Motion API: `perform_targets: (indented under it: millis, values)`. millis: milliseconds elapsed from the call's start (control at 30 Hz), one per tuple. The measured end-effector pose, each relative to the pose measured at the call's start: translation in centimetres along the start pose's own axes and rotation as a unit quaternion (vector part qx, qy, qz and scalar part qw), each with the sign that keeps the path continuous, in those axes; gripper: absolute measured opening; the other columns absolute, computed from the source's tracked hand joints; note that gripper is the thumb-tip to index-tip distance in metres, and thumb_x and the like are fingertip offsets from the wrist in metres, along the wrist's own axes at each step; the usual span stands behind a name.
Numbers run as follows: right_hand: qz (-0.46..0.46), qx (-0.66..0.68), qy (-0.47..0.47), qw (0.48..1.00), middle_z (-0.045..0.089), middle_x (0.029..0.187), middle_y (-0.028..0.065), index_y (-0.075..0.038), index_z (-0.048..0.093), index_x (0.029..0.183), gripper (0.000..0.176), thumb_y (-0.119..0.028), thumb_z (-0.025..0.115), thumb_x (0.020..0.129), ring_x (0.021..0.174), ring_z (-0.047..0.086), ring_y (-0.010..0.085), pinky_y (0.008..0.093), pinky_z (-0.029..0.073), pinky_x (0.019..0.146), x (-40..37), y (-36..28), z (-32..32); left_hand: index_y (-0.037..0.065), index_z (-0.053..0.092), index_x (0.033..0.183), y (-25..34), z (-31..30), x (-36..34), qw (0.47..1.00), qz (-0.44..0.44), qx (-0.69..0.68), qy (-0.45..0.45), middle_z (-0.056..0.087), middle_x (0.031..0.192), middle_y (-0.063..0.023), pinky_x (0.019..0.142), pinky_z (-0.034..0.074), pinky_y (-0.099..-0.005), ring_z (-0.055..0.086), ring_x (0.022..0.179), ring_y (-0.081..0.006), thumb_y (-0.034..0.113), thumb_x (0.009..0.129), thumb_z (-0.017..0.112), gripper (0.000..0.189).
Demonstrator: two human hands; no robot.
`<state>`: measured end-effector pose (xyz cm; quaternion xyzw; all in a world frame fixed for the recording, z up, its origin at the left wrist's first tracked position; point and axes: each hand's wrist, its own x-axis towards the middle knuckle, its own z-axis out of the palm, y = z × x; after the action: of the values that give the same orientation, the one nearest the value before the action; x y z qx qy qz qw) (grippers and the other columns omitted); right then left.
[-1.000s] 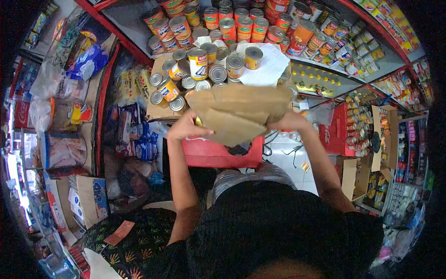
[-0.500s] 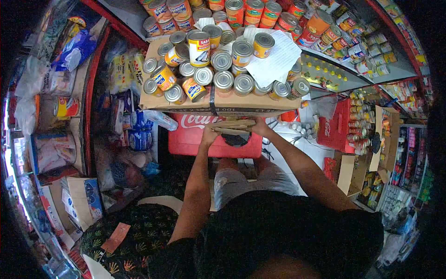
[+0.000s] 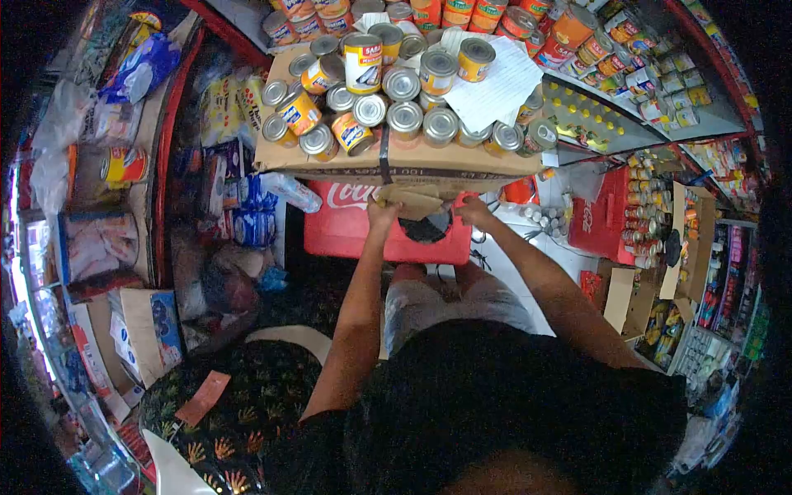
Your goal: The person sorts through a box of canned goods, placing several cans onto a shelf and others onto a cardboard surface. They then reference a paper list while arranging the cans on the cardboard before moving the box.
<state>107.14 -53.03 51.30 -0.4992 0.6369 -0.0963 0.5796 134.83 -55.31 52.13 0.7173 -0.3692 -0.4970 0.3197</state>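
Note:
My left hand (image 3: 382,216) is closed on the left end of a folded piece of brown cardboard (image 3: 415,200), held under the front edge of a big cardboard box (image 3: 330,165). My right hand (image 3: 472,211) is at the right side of a red Coca-Cola crate (image 3: 338,235), apart from the cardboard. Its fingers are curled, and what they grip is too small to make out. A dark round opening or object (image 3: 426,226) shows on the crate below the cardboard. On top of the box stand several food cans (image 3: 405,120) and a handwritten paper sheet (image 3: 495,87).
Shelves of cans (image 3: 652,82) rise at the right, near another red crate (image 3: 602,216) and an open carton (image 3: 648,289). Packaged goods (image 3: 252,206) hang or stand at the left. A patterned dark chair seat (image 3: 247,388) bears a reddish paper slip (image 3: 204,398).
My right hand has come off the cardboard and moved to the crate's right side. The cardboard has tilted in my left hand. The view has shifted slightly.

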Motion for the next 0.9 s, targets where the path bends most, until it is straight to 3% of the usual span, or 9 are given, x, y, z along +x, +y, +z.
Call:
perform_targets:
  millis: [33, 100, 167, 300, 533, 600, 700, 833, 900]
  values:
    - [0.005, 0.001, -0.007, 1.0, 0.055, 0.067, 0.0039, -0.001, 0.055, 0.096, 0.038, -0.023, 0.07, 0.069, 0.054, 0.055, 0.0137, 0.0254, 0.044, 0.046, -0.8, -0.2, 0.0, -0.007, 0.038, 0.118, 2.8, -0.5, -1.9, 0.993, -0.112, -0.036, 0.003, 0.059, 0.094, -0.0165, 0.071, 0.05, -0.0431, 0.06, 0.08, -0.0276, 0.015, 0.059, 0.078, 0.075]
    - [-0.05, 0.224, -0.145, 0.963, 0.058, 0.071, 0.0029, 0.0, 0.057, 0.095, 0.031, -0.021, 0.067, 0.073, 0.057, 0.056, 0.0113, 0.0244, 0.045, 0.047, -3.5, -2.5, -1.5, -0.002, 0.04, 0.118, 0.8, -1.3, -1.8, 0.989, -0.117, -0.067, -0.057, 0.062, 0.091, -0.0132, 0.063, 0.051, -0.0425, 0.062, 0.072, -0.0246, 0.018, 0.067, 0.072, 0.063]
    - [-0.028, 0.195, -0.164, 0.967, 0.059, 0.074, 0.0029, 0.0, 0.057, 0.096, 0.029, -0.018, 0.064, 0.075, 0.059, 0.057, 0.0111, 0.024, 0.046, 0.049, -4.4, -5.4, -2.1, 0.007, 0.049, 0.115, 3.6, -2.8, -3.6, 0.97, -0.154, -0.075, -0.171, 0.061, 0.101, -0.0117, 0.064, 0.051, -0.0385, 0.062, 0.078, -0.023, 0.021, 0.08, 0.064, 0.041]
    - [-0.05, 0.162, -0.114, 0.979, 0.061, 0.08, 0.0039, -0.001, 0.058, 0.104, 0.026, -0.012, 0.059, 0.081, 0.066, 0.059, 0.0111, 0.0227, 0.048, 0.056, -7.7, -12.7, -2.8, 0.003, 0.054, 0.112, 8.0, -4.0, -5.8, 0.96, -0.051, -0.059, -0.271, 0.063, 0.098, -0.0119, 0.07, 0.051, -0.039, 0.063, 0.083, -0.0228, 0.032, 0.076, 0.069, 0.049]
    - [-0.164, 0.129, -0.116, 0.971, 0.063, 0.091, 0.0051, -0.001, 0.057, 0.11, 0.028, -0.015, 0.057, 0.086, 0.082, 0.059, 0.012, 0.0263, 0.048, 0.072, -11.3, -21.9, -5.6, 0.001, 0.056, 0.112, 18.4, -4.0, -8.3, 0.898, 0.004, -0.179, -0.401, 0.063, 0.102, -0.0071, 0.081, 0.05, -0.0314, 0.062, 0.092, -0.0175, 0.027, 0.086, 0.059, 0.036]
    - [-0.282, 0.108, -0.106, 0.947, 0.063, 0.097, 0.006, 0.001, 0.056, 0.112, 0.029, -0.014, 0.057, 0.087, 0.084, 0.06, 0.0117, 0.0257, 0.048, 0.077, -13.1, -24.7, -6.6, 0.001, 0.056, 0.112, 22.2, -4.8, -9.9, 0.902, 0.046, -0.18, -0.389, 0.063, 0.102, -0.0068, 0.08, 0.05, -0.0299, 0.061, 0.091, -0.0172, 0.025, 0.087, 0.058, 0.035]
    - [-0.314, 0.129, -0.054, 0.939, 0.063, 0.098, 0.0057, 0.001, 0.057, 0.11, 0.028, -0.013, 0.056, 0.086, 0.085, 0.059, 0.0114, 0.026, 0.047, 0.078, -15.1, -27.9, -8.5, 0.001, 0.056, 0.113, 26.1, -5.5, -11.3, 0.899, 0.085, -0.224, -0.366, 0.063, 0.103, -0.007, 0.078, 0.05, -0.0259, 0.061, 0.088, -0.0152, 0.018, 0.088, 0.056, 0.03]
    - [-0.365, 0.069, 0.098, 0.923, 0.062, 0.1, 0.0042, -0.001, 0.057, 0.111, 0.027, -0.009, 0.056, 0.086, 0.084, 0.058, 0.0092, 0.0243, 0.046, 0.078, -14.7, -29.5, -10.4, -0.002, 0.055, 0.112, 28.2, -6.8, -9.4, 0.921, 0.265, -0.205, -0.198, 0.064, 0.099, -0.0093, 0.072, 0.049, -0.0269, 0.061, 0.083, -0.0137, 0.01, 0.087, 0.055, 0.027]
    - [-0.351, 0.072, 0.103, 0.928, 0.062, 0.101, 0.0032, -0.002, 0.057, 0.111, 0.027, -0.007, 0.056, 0.085, 0.081, 0.058, 0.0083, 0.0233, 0.046, 0.076, -14.3, -29.8, -11.1, -0.004, 0.054, 0.109, 29.1, -7.6, -7.8, 0.908, 0.409, -0.091, 0.014, 0.064, 0.095, -0.0125, 0.072, 0.048, -0.0295, 0.061, 0.084, -0.0188, 0.009, 0.083, 0.059, 0.03]
